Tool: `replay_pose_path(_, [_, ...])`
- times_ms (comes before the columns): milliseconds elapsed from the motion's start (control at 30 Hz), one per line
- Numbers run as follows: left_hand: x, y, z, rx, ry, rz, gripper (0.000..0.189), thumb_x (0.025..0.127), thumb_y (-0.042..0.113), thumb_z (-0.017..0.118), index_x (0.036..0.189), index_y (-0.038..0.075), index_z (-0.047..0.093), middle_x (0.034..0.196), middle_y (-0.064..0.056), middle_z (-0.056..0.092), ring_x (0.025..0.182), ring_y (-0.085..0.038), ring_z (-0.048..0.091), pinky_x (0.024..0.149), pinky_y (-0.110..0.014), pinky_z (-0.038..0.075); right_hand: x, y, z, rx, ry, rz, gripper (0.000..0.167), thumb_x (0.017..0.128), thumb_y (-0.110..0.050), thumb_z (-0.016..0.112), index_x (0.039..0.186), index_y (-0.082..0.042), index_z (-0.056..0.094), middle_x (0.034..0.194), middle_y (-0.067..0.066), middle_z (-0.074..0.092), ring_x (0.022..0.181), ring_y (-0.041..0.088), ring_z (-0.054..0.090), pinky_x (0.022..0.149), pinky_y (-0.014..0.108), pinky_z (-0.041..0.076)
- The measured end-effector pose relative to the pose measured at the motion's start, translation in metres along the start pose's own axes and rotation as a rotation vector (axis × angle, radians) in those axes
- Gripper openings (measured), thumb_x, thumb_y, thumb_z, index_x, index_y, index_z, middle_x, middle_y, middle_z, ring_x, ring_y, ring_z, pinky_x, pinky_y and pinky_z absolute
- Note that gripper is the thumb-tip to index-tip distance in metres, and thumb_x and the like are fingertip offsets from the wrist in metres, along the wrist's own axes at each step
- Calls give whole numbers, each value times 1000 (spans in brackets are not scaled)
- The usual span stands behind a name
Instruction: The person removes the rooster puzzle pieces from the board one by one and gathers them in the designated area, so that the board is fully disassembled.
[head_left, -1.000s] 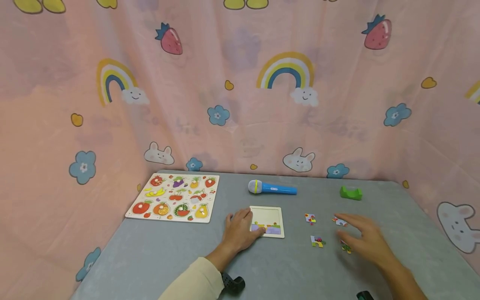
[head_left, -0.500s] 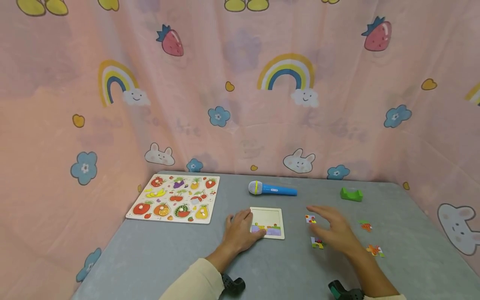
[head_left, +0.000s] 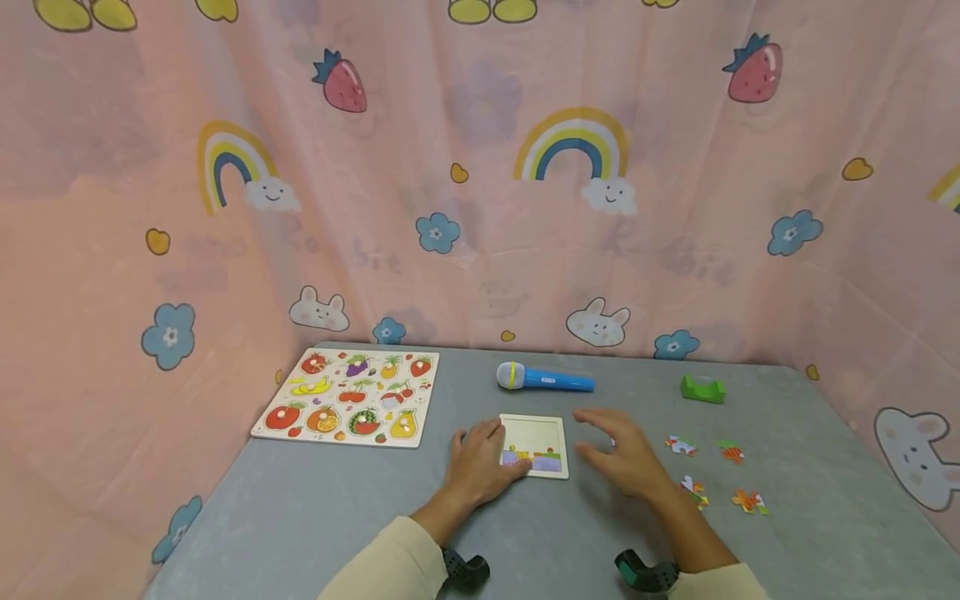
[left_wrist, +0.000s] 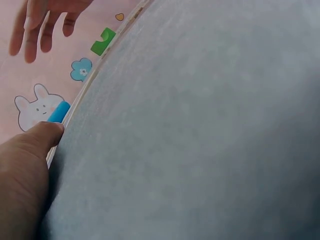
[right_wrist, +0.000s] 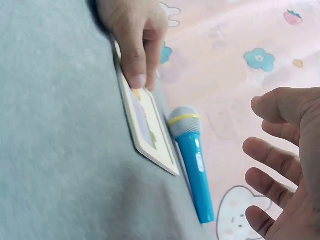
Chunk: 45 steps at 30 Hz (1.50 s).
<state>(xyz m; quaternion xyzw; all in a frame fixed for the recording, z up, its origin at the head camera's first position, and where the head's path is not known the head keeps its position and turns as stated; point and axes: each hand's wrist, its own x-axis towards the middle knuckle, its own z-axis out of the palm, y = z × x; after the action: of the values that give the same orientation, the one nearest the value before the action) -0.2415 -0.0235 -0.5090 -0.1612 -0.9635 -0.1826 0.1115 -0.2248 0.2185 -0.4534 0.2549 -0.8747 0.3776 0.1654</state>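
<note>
A small jigsaw tray [head_left: 553,423] lies mid-table, with coloured pieces along its near side and a bare cream area behind them. My left hand [head_left: 480,467] rests on the tray's left side, its thumb pressing near the front edge. Just right of the tray my right hand [head_left: 622,454] hovers over the table, its fingers spread and nothing between them, as the right wrist view also shows. Loose jigsaw pieces lie beyond it: a white one [head_left: 681,446], an orange one [head_left: 731,452], another orange one [head_left: 750,502] and a multicoloured one [head_left: 694,492]. My right hand mostly hides the nearer pieces.
A blue toy microphone [head_left: 555,379] lies behind the tray. The fruit peg puzzle board [head_left: 300,379] takes up the back left of the grey table [head_left: 360,517]. At the back right stands a green notched block [head_left: 702,389]. A pink printed curtain [head_left: 480,275] encloses the table.
My right hand has moved left from over the right-hand pieces to beside the tray, uncovering those pieces and covering the nearer ones. The left hand stays on the tray.
</note>
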Motion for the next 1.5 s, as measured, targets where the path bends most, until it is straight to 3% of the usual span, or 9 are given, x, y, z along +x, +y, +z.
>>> replay_pose_path(300, [2,-1,-1,-6,-9,9,81,82,64,62,135,4,56,141,-7,49,129,-22,42,104,-56,22,7,-1,21,76,-53,52,41,86,-9,72,125,-3,64,121,10,62,117,36,50,93,62,36])
replay_pose_path(667, [0,-5,-4,-58,-54,15,87,78,64,67,138,3,53,143,-8,46,132,-23,40,104,-57,20,20,-5,42,100,-89,-38,40,84,-8,71,122,0,65,117,9,65,112,33,54,93,58,38])
replay_pose_path(933, [-2,-5,-5,-72,-50,21,88,76,65,68,137,3,53,143,-8,47,130,-24,40,103,-57,21,28,-4,60,95,-177,42,38,85,-8,71,122,-2,65,118,9,63,114,33,51,96,57,36])
replay_pose_path(1233, [-2,-5,-2,-45,-37,30,92,74,70,66,137,3,53,143,-7,47,131,-22,40,103,-57,21,31,1,69,38,-226,-22,42,79,-12,73,119,-2,67,107,8,65,102,30,54,86,51,40])
replay_pose_path(1500, [-2,-3,-3,-37,-31,35,88,75,66,69,137,5,54,143,-7,47,131,-24,40,103,-57,22,35,-1,73,-74,-333,68,43,81,-24,72,121,-9,68,111,3,59,108,29,48,92,55,32])
